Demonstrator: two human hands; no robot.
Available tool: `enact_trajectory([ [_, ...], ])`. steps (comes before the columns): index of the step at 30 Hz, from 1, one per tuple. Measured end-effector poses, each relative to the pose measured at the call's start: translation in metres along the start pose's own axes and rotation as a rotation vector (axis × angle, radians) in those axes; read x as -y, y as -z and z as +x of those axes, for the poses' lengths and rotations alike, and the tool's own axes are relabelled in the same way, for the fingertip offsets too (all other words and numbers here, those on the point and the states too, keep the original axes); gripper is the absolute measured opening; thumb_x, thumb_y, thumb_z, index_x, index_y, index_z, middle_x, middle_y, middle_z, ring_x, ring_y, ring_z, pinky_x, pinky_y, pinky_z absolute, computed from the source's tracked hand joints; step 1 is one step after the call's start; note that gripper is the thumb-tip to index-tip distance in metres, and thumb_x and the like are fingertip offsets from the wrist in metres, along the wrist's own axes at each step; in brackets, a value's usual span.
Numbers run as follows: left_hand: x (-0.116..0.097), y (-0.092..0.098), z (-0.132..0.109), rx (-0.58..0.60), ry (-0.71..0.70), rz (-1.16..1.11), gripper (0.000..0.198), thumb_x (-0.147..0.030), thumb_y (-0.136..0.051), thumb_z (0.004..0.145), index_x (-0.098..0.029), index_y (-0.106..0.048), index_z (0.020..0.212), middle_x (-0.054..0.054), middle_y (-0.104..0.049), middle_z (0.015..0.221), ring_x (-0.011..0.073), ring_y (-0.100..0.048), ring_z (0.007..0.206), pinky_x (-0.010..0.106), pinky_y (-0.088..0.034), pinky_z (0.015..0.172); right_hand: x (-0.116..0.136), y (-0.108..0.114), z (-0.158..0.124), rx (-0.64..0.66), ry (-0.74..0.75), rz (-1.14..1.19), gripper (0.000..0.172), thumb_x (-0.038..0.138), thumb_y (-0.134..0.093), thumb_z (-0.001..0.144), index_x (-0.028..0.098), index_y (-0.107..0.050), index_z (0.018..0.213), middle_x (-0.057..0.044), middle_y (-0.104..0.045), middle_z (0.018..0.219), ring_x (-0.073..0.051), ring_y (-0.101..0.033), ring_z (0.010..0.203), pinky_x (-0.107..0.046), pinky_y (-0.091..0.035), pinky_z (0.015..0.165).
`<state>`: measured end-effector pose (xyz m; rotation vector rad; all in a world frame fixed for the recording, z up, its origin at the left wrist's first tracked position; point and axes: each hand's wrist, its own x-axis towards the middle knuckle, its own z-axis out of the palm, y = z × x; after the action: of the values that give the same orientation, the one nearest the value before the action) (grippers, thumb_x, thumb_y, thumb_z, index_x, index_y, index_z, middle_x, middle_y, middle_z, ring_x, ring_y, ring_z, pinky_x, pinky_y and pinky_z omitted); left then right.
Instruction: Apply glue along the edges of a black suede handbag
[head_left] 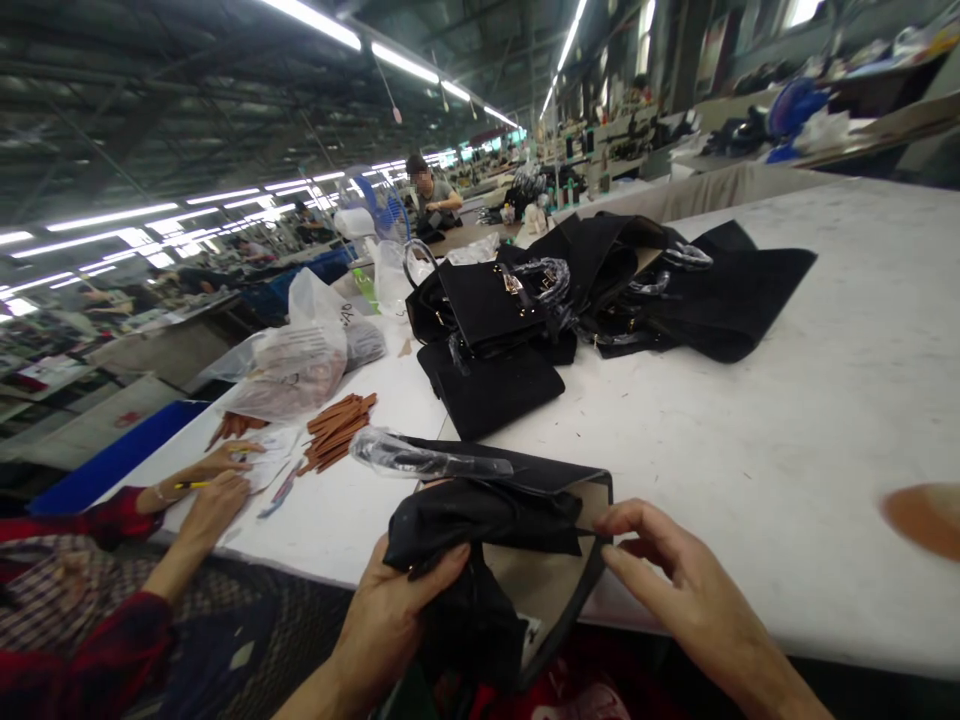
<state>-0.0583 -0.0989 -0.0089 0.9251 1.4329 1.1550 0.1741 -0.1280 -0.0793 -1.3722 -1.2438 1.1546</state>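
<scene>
An unfinished black handbag lies at the near table edge, its mouth towards me and its beige inside showing. Loose black lining cloth bulges out of it. My left hand is closed on the lining at the left, thumb on top and fingers hidden beneath. At the opposite side, my right hand pinches the bag's right edge between thumb and forefinger. A bag handle wrapped in clear plastic rests across the top. A small white label shows low on the lining.
Several black handbags are piled further back on the white table. To the left are brown strips, filled plastic bags and a co-worker's hands with a yellow pen over paper. A blurred brown round object is at right.
</scene>
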Motion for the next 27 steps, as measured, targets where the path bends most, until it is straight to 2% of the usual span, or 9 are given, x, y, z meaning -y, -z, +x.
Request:
enact_trajectory([
  [3,-0.001,0.002,0.003,0.124,-0.063,0.023,0.040,-0.030,-0.078,0.059,-0.015,-0.064,0.094,0.004,-0.067,0.089,0.0225,-0.062,0.088,0.033,-0.049,0.083,0.004,-0.011,0.005,0.171,0.016,0.029,0.044,0.038,-0.063,0.078,0.023,-0.053,0.119,-0.007,-0.058,0.115,-0.023,-0.055,0.103,-0.035,-0.045,0.088],
  [6,0.002,0.000,0.008,0.324,-0.239,0.241,0.044,-0.021,-0.072,0.065,-0.018,-0.056,0.106,0.003,-0.063,0.093,0.0197,-0.058,0.088,0.031,-0.047,0.083,0.015,-0.028,0.013,0.260,0.061,0.001,0.029,0.044,-0.052,0.085,0.018,-0.062,0.095,-0.003,-0.064,0.087,-0.018,-0.058,0.081,-0.027,-0.046,0.069],
  [8,0.007,-0.002,0.012,0.359,-0.351,0.371,0.047,-0.015,-0.067,0.069,-0.020,-0.050,0.112,0.003,-0.059,0.097,0.0186,-0.056,0.090,0.029,-0.046,0.083,0.022,-0.041,0.019,0.252,0.087,-0.114,0.040,0.046,-0.042,0.090,0.017,-0.060,0.071,-0.001,-0.059,0.067,-0.014,-0.053,0.063,-0.025,-0.040,0.056],
  [9,0.009,-0.004,0.013,0.354,-0.395,0.409,0.048,-0.013,-0.064,0.071,-0.021,-0.047,0.115,0.003,-0.057,0.099,0.0184,-0.055,0.091,0.029,-0.046,0.082,0.025,-0.047,0.021,0.226,0.136,-0.186,0.043,0.045,-0.040,0.091,0.017,-0.058,0.065,-0.001,-0.058,0.063,-0.013,-0.051,0.061,-0.025,-0.038,0.056],
  [13,0.014,-0.008,0.015,0.366,-0.556,0.496,0.056,-0.008,-0.060,0.067,-0.021,-0.043,0.118,0.005,-0.055,0.107,0.0216,-0.053,0.100,0.032,-0.046,0.088,0.035,-0.063,0.022,0.136,0.406,-0.401,0.031,0.029,-0.046,0.088,0.018,-0.060,0.062,-0.004,-0.063,0.070,-0.017,-0.054,0.074,-0.030,-0.038,0.072],
  [16,0.010,-0.010,0.013,0.394,-0.602,0.528,0.069,-0.009,-0.069,0.057,-0.019,-0.041,0.120,0.007,-0.054,0.108,0.0249,-0.053,0.101,0.034,-0.047,0.088,0.040,-0.068,0.017,0.145,0.352,-0.356,0.032,0.021,-0.045,0.084,0.018,-0.051,0.053,-0.001,-0.054,0.055,-0.012,-0.049,0.060,-0.026,-0.035,0.060],
  [20,0.007,-0.018,0.016,0.315,-0.627,0.528,0.085,-0.013,-0.075,0.051,-0.021,-0.034,0.125,0.008,-0.055,0.110,0.0252,-0.056,0.098,0.035,-0.049,0.083,0.046,-0.068,0.011,0.161,0.223,-0.129,0.032,0.018,-0.040,0.084,0.018,-0.042,0.052,0.003,-0.043,0.050,-0.008,-0.040,0.049,-0.022,-0.027,0.047],
  [23,0.007,-0.026,0.023,0.243,-0.667,0.618,0.073,-0.016,-0.071,0.055,-0.020,-0.039,0.121,0.008,-0.057,0.110,0.0252,-0.059,0.096,0.034,-0.048,0.083,0.049,-0.059,0.010,0.177,0.224,-0.079,0.031,0.020,-0.041,0.085,0.017,-0.042,0.054,0.004,-0.043,0.051,-0.007,-0.039,0.049,-0.021,-0.027,0.046],
  [27,0.002,-0.031,0.030,0.340,-0.660,0.818,0.058,-0.021,-0.067,0.064,-0.021,-0.046,0.118,0.005,-0.064,0.092,0.0229,-0.063,0.077,0.030,-0.048,0.068,0.051,-0.027,0.010,0.285,0.176,-0.060,0.030,0.034,-0.048,0.087,0.016,-0.054,0.064,0.003,-0.050,0.056,-0.008,-0.043,0.052,-0.020,-0.034,0.047],
])
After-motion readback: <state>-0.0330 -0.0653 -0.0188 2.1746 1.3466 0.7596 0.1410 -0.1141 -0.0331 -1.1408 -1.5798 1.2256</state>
